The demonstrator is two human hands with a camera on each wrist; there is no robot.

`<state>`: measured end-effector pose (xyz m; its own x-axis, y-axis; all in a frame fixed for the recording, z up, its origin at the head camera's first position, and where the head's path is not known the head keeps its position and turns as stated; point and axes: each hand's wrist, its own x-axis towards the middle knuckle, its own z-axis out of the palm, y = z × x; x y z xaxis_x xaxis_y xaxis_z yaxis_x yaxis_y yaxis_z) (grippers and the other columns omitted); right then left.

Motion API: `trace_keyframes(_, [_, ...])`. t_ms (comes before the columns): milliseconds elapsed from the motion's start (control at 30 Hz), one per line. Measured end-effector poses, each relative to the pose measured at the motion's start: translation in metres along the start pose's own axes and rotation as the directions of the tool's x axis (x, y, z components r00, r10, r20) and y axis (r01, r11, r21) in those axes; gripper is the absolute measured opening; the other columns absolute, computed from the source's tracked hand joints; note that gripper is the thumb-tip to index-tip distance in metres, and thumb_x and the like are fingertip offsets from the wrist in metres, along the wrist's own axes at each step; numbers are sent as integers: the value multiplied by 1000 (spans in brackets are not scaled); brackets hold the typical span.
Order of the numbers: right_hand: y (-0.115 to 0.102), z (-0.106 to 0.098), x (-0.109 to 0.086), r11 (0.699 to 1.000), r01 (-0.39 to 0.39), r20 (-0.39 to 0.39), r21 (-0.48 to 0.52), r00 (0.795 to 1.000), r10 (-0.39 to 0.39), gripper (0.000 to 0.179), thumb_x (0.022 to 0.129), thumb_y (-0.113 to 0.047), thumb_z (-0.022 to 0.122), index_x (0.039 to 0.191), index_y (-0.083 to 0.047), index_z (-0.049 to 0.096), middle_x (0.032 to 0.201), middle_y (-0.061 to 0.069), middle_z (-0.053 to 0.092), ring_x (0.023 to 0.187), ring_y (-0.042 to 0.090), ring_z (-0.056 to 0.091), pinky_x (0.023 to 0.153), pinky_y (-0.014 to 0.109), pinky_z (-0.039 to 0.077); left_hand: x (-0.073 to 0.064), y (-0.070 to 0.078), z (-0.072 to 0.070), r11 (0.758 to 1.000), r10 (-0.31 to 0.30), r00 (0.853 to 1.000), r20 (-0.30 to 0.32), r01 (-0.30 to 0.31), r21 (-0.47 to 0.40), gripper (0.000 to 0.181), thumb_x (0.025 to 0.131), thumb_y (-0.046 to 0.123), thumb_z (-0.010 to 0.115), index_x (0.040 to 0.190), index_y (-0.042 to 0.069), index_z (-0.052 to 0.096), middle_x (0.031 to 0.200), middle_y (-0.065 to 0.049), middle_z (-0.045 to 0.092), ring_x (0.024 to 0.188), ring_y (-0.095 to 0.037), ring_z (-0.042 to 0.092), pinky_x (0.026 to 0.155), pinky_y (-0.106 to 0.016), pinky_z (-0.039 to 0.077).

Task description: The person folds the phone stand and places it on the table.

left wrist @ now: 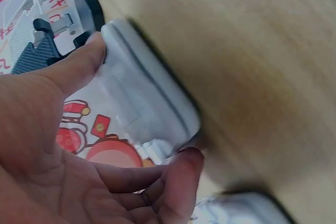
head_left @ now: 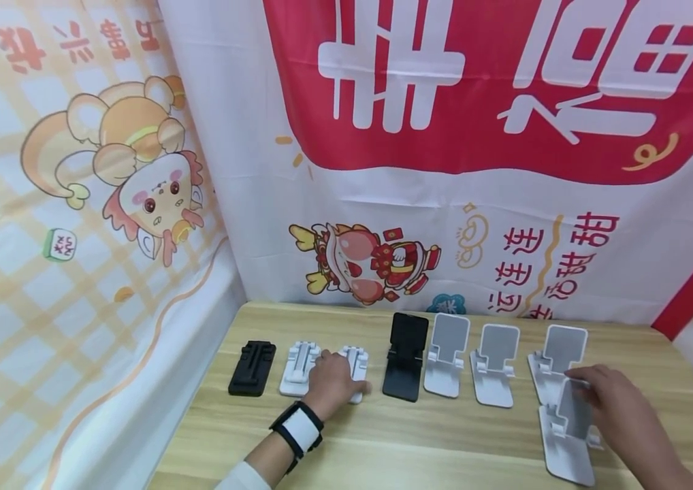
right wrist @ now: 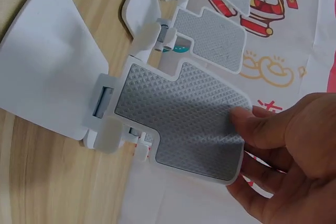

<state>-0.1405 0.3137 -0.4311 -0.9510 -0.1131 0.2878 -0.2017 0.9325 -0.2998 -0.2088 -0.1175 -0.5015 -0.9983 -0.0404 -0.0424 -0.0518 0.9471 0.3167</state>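
Observation:
My left hand [head_left: 329, 384] holds a folded white phone stand [head_left: 355, 364] by its edges. In the left wrist view, the thumb and fingers grip opposite sides of this folded stand [left wrist: 149, 85]. At the right, my right hand [head_left: 625, 412] pinches the raised plate of an unfolded white phone stand [head_left: 567, 449]. The right wrist view shows that plate's grey textured pad [right wrist: 184, 119] between the thumb and the fingers behind it. Another unfolded white stand [head_left: 557, 347] stands just behind, partly hidden by the front one.
Left of my left hand lie a folded white stand [head_left: 299, 367] and a folded black stand [head_left: 252, 367]. Between the hands stand an unfolded black stand [head_left: 404, 367] and two unfolded white ones [head_left: 446, 357] on the wooden table [head_left: 420, 449]. Printed cloth [head_left: 261, 204] hangs behind.

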Motion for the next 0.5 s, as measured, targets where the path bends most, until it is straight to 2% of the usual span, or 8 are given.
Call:
trace_keyframes(133, [2, -2, 2, 1000, -21, 51, -3, 998, 22, 24, 78, 6, 69, 101, 0, 71, 91, 14, 67, 82, 32, 61, 75, 60, 52, -7, 5, -12, 1000, 7, 1000, -16, -7, -18, 83, 74, 66, 66, 107, -10, 62, 95, -18, 53, 84, -26, 51, 62, -39, 50])
trace_keyframes(233, [0, -8, 3, 1000, 3, 40, 2, 999, -3, 25, 75, 9, 70, 96, -4, 73, 89, 12, 70, 77, 26, 61, 74, 58, 54, -16, 12, -33, 994, 8, 999, -53, -14, -106, 83, 84, 67, 54, 118, -9, 58, 102, -17, 56, 89, -24, 53, 70, -40, 53])
trace_keyframes(300, [-4, -14, 3, 999, 37, 17, 7, 999, -37, 27, 72, 11, 70, 93, -6, 74, 87, 10, 70, 74, 23, 60, 72, 57, 55, -22, 19, -49, 981, 32, 995, -91, -48, -186, 76, 90, 63, 50, 122, -6, 59, 105, -14, 59, 91, -22, 56, 73, -39, 54])
trace_keyframes(333, [-8, -16, 3, 998, 56, 5, 4, 998, -56, 28, 72, 11, 70, 92, -7, 75, 86, 8, 70, 73, 21, 59, 70, 55, 56, -27, 22, -55, 967, 45, 994, -96, -67, -246, 71, 91, 59, 50, 123, -4, 59, 106, -12, 60, 91, -20, 57, 73, -38, 54])
trace_keyframes(400, [-18, -21, 3, 995, 95, -25, 5, 995, -95, 29, 71, 11, 71, 92, -8, 75, 87, 8, 71, 73, 21, 60, 68, 54, 56, -35, 29, -67, 916, 87, 993, -79, -111, -386, 59, 93, 51, 53, 124, 1, 61, 104, -7, 62, 86, -17, 59, 71, -35, 54])
trace_keyframes(433, [-25, -25, 3, 993, 116, -44, 4, 992, -116, 30, 70, 11, 71, 93, -9, 76, 88, 8, 71, 74, 22, 60, 67, 54, 57, -39, 33, -71, 882, 114, 992, -59, -128, -453, 53, 93, 47, 55, 123, 4, 61, 103, -4, 63, 84, -15, 59, 70, -33, 54])
trace_keyframes(500, [-42, -30, 4, 984, 178, -115, 4, 977, -177, 32, 69, 10, 73, 93, -11, 77, 88, 7, 71, 74, 21, 61, 64, 49, 59, -48, 42, -76, 801, 175, 984, 14, -134, -583, 45, 93, 42, 57, 121, 8, 62, 99, -1, 64, 79, -13, 58, 68, -29, 53])
